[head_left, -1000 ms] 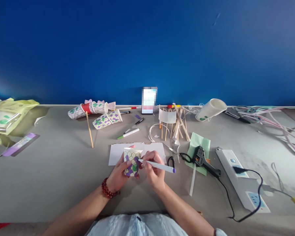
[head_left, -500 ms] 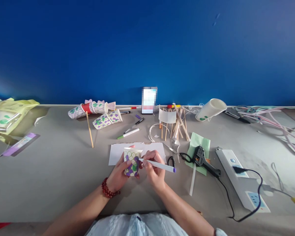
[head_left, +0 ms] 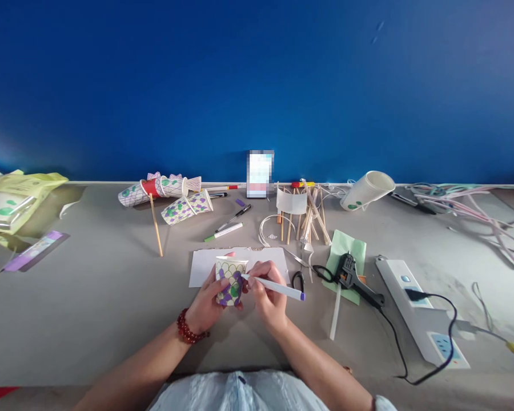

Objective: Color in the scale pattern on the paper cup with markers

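A paper cup [head_left: 230,285] with a drawn scale pattern, some scales coloured purple and green, is held upright by my left hand [head_left: 208,299], whose fingers wrap round its side. Between the fingers of my right hand [head_left: 269,297] is a white marker [head_left: 280,287] with a purple end; its tip meets the cup's right side. Under and behind the cup lies a sheet of white paper [head_left: 199,268]. A green-ended marker [head_left: 225,231], a black pen [head_left: 235,217] and a small purple cap [head_left: 240,202] lie farther back.
To the right are scissors [head_left: 298,281], a glue gun [head_left: 351,274] on green paper [head_left: 336,245], and a power strip [head_left: 405,302] with a cable. Behind stand wooden sticks [head_left: 314,217], a phone [head_left: 260,174] and a large cup [head_left: 364,191]. Decorated cups [head_left: 187,206] lie back left.
The marker's tip stays at the cup's right side, and its rear end has shifted very slightly. Both hands hold nearly the same position.
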The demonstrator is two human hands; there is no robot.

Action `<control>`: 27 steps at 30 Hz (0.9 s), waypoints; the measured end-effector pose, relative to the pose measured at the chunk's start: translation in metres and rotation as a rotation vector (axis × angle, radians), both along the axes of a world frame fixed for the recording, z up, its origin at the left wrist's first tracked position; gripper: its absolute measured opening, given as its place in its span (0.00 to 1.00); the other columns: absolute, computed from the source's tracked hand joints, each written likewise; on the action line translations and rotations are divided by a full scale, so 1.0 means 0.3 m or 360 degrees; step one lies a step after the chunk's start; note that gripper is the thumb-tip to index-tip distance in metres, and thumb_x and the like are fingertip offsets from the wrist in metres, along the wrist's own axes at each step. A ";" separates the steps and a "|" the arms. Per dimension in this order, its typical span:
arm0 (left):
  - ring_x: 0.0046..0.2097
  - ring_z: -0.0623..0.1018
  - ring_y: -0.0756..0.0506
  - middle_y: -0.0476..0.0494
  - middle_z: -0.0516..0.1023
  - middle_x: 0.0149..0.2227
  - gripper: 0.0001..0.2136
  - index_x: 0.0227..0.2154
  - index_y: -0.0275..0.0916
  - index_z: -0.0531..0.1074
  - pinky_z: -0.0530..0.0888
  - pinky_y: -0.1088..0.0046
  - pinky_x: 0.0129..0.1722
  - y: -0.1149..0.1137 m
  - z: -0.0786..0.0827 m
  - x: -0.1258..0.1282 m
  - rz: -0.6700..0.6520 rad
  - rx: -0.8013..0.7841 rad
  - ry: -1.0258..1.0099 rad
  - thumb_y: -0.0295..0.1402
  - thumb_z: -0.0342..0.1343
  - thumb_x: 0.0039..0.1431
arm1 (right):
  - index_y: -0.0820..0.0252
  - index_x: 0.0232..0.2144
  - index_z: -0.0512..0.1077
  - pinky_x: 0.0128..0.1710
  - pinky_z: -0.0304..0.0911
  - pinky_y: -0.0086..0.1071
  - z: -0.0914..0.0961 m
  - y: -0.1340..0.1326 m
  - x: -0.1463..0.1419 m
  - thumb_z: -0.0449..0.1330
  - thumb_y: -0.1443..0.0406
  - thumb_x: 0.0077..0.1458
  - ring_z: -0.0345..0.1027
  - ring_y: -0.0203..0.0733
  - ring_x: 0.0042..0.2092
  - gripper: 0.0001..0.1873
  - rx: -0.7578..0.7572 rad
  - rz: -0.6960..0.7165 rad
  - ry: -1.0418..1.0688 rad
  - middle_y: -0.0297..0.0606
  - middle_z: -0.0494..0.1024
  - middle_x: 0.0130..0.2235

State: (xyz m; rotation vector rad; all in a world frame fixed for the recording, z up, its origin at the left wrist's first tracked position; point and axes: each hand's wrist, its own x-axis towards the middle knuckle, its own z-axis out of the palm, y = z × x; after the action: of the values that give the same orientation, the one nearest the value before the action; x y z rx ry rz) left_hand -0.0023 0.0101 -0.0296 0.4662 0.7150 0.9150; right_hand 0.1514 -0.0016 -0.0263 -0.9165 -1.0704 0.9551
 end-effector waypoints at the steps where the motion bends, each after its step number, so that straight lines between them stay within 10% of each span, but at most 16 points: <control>1: 0.39 0.81 0.43 0.43 0.81 0.46 0.36 0.71 0.49 0.58 0.82 0.67 0.30 0.001 -0.001 0.000 -0.0004 0.0003 -0.0003 0.35 0.64 0.61 | 0.55 0.33 0.69 0.28 0.62 0.34 0.000 0.001 0.000 0.59 0.63 0.65 0.64 0.40 0.29 0.07 0.0007 -0.0001 -0.0008 0.33 0.70 0.28; 27: 0.39 0.81 0.42 0.42 0.81 0.46 0.34 0.69 0.50 0.60 0.82 0.66 0.29 0.003 -0.016 -0.002 -0.0019 0.0051 -0.0043 0.36 0.64 0.61 | 0.55 0.34 0.68 0.27 0.63 0.34 -0.001 0.006 0.000 0.58 0.63 0.66 0.64 0.39 0.28 0.06 0.0001 -0.0004 0.0012 0.32 0.69 0.29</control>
State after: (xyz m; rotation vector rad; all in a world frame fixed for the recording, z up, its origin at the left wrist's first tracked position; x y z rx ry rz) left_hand -0.0029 0.0109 -0.0345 0.4852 0.6727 0.9213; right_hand 0.1514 0.0003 -0.0265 -0.9128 -1.0630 0.9553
